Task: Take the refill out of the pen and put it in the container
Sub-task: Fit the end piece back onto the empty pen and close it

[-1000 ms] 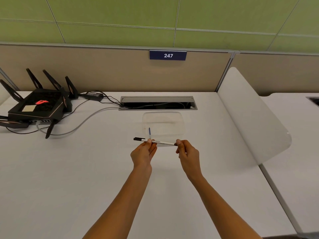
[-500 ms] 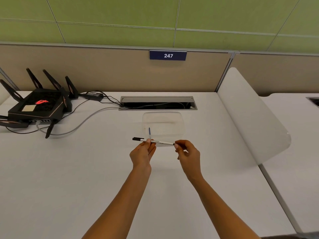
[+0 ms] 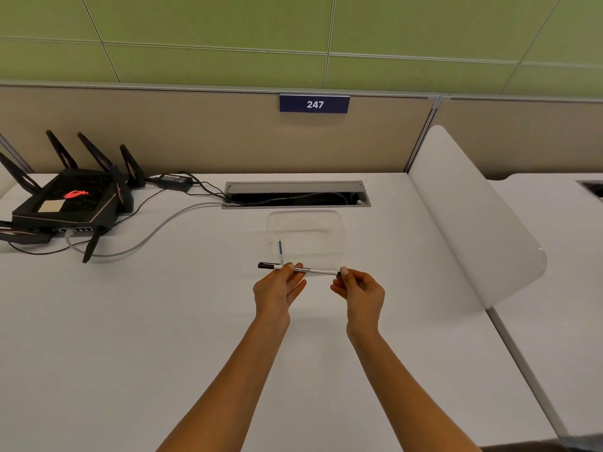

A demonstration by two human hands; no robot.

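A thin white pen [image 3: 318, 270] with a black cap at its left end lies level in the air above the desk. My left hand [image 3: 277, 291] pinches it near the capped end. My right hand [image 3: 360, 293] pinches its right tip with thumb and forefinger. Just behind the pen sits a clear, shallow plastic container [image 3: 326, 223]. A short blue refill [image 3: 280, 247] lies inside it near the left side. The refill of the held pen is hidden within the barrel.
A black router [image 3: 70, 203] with antennas and cables stands at the back left. A cable slot [image 3: 295, 194] is cut in the white desk [image 3: 130, 337] behind the container. A frosted divider panel [image 3: 473, 216] rises on the right.
Both hands hold the pen much as before. The right hand's fingers have shifted slightly at the pen's right tip. The pen stays level.
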